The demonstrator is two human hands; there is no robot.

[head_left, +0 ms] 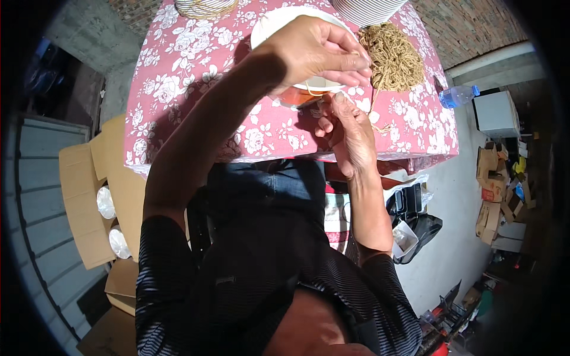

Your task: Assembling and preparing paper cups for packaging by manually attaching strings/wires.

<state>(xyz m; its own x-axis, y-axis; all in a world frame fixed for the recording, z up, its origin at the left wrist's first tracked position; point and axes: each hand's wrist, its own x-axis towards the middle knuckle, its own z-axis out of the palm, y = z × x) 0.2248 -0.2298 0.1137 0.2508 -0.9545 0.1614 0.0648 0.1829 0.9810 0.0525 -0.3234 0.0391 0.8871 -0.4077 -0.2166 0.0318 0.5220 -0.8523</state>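
Note:
My left hand (pixel 323 54) reaches over a white round dish-like thing (pixel 279 22) and covers much of it. Its thumb and fingers are pinched together; whatever is between them is too small to make out. Nearer to me, my right hand (pixel 350 127) is raised with thumb and forefinger pressed together and the other fingers curled, and what it grips is hidden. A heap of tan twisted cord (pixel 393 59) lies just right of my left fingertips. One loose cord strand (pixel 374 102) trails down between the heap and my right hand. An orange-red object (pixel 297 97) shows partly under the white rim.
A pink flowered tablecloth (pixel 172 89) covers the table. White ribbed round stacks (pixel 368 10) and a cord-trimmed round piece (pixel 205 7) stand at the far edge. Right of the table are a plastic bottle (pixel 458 96) and a white box (pixel 496 114). Opened cardboard (pixel 86 202) lies left.

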